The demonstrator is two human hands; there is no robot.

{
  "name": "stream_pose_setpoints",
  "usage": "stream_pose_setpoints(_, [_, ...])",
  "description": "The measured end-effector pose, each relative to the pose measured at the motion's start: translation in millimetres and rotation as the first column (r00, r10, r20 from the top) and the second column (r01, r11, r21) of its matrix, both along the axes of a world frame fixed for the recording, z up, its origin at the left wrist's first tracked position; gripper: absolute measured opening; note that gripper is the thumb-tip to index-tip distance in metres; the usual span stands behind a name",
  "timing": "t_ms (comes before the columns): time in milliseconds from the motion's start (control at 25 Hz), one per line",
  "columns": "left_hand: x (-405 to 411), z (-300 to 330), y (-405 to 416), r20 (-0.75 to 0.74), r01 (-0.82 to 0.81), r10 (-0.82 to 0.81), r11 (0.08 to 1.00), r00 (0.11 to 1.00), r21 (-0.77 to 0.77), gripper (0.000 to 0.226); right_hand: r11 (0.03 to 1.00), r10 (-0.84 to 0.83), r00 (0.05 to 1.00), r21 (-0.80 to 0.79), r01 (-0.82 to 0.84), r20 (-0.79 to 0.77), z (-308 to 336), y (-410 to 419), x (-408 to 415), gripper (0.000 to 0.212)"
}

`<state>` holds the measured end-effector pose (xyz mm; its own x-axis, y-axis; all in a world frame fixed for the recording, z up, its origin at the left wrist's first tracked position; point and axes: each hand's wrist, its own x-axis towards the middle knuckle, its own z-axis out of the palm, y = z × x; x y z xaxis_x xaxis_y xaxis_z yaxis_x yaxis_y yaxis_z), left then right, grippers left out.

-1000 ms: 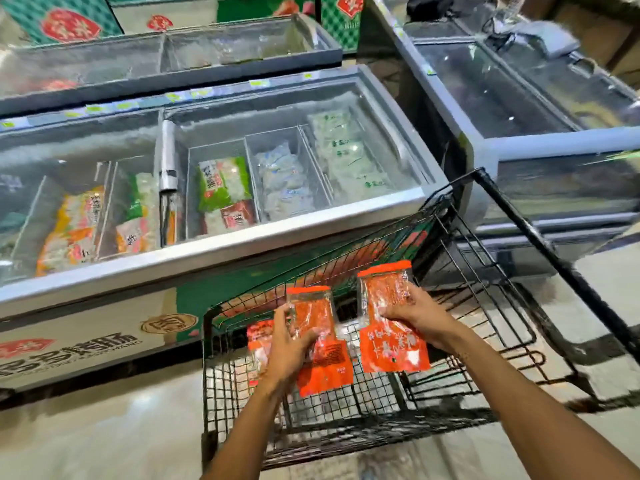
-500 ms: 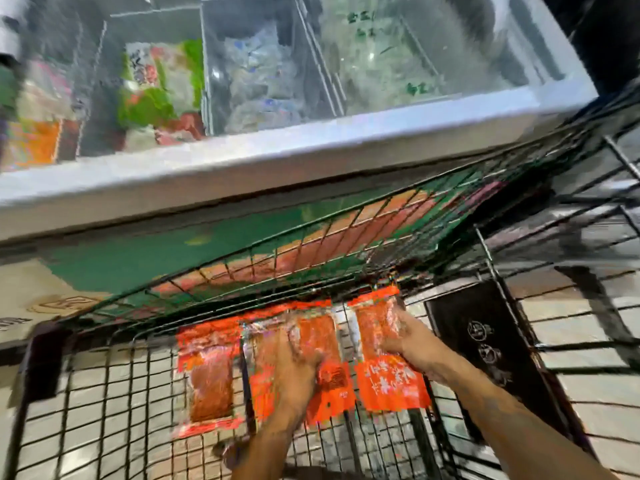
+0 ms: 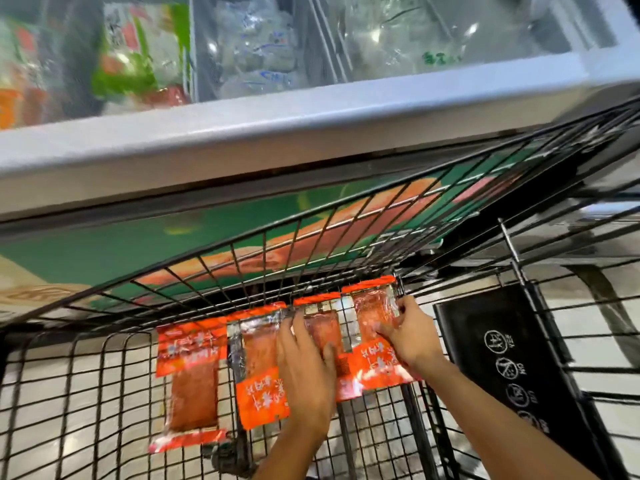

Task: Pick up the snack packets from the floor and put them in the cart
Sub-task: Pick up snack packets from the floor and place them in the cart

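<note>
Four orange snack packets lie side by side on the wire floor of the black cart (image 3: 86, 410). The leftmost packet (image 3: 188, 386) and the second packet (image 3: 258, 344) rest free. My left hand (image 3: 304, 368) lies palm down over the third packet (image 3: 318, 306), with fingers at its left edge and thumb on top. My right hand (image 3: 412, 334) pinches the right edge of the fourth packet (image 3: 370, 306), which sits against the cart's front wall.
A chest freezer (image 3: 277, 140) with bagged food under its glass stands right behind the cart's front wall. A black plastic flap (image 3: 512, 358) with white warning icons lies in the cart to the right of my right hand.
The view has dropped closer into the cart. Both hands have brought their packets down from the air onto the wire floor, next to the packets lying there.
</note>
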<state>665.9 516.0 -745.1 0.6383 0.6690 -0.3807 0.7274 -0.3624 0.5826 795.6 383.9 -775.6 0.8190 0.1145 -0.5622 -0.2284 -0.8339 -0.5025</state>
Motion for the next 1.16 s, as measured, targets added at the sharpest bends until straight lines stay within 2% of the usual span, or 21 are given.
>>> stream_pose_setpoints(80, [0.2, 20.0, 7.8, -0.002, 0.076, -0.076, 0.991, 0.997, 0.108, 0.064, 0.99, 0.127, 0.992, -0.057, -0.126, 0.017, 14.4, 3.3, 2.0, 0.056])
stream_pose_setpoints(120, [0.4, 50.6, 15.1, 0.004, 0.118, -0.12, 0.982, 0.993, 0.15, 0.063, 0.982, 0.173, 0.985, -0.084, -0.17, 0.025, 41.7, 3.9, 1.3, 0.057])
stream_pose_setpoints(240, [-1.9, 154.3, 34.4, 0.032, 0.181, -0.199, 0.939, 0.98, 0.294, 0.067, 0.966, 0.251, 0.963, -0.082, -0.244, 0.098, 146.8, 12.0, -1.5, 0.059])
stream_pose_setpoints(320, [-1.8, 234.2, 53.5, -0.007, 0.205, -0.224, 0.877, 0.975, 0.435, 0.075, 0.955, 0.298, 0.932, -0.078, -0.288, 0.205, 232.3, 15.9, 0.4, 0.059])
stream_pose_setpoints(400, [-11.1, 319.2, 63.8, -0.042, 0.206, -0.216, 0.833, 0.976, 0.514, 0.084, 0.943, 0.331, 0.887, -0.086, -0.321, 0.321, 317.7, 14.1, -7.0, 0.058])
stream_pose_setpoints(480, [-28.9, 401.6, 60.4, -0.035, 0.165, -0.177, 0.803, 0.984, 0.572, 0.089, 0.922, 0.376, 0.803, -0.104, -0.372, 0.463, 396.4, 6.3, -17.4, 0.059])
stream_pose_setpoints(640, [-83.4, 530.6, 24.4, 0.001, 0.042, -0.055, 0.771, 0.998, 0.635, 0.094, 0.882, 0.439, 0.661, -0.149, -0.448, 0.608, 527.1, -18.1, -50.0, 0.064])
stream_pose_setpoints(800, [-161.6, 631.3, -24.3, 0.135, -0.133, 0.055, 0.723, 0.989, 0.678, 0.094, 0.818, 0.437, 0.521, -0.084, -0.569, 0.733, 637.9, -38.1, -97.7, 0.064])
stream_pose_setpoints(1000, [-288.6, 720.3, -62.6, 0.15, -0.252, 0.219, 0.579, 0.964, 0.776, 0.095, 0.674, 0.494, 0.353, -0.093, -0.733, 0.795, 720.4, -33.4, -193.3, 0.066])
stream_pose_setpoints(1160, [-414.3, 753.9, -91.9, 0.17, -0.377, 0.421, 0.479, 0.891, 0.792, 0.089, 0.502, 0.531, 0.215, -0.099, -0.859, 0.82, 747.7, -14.7, -296.0, 0.066])
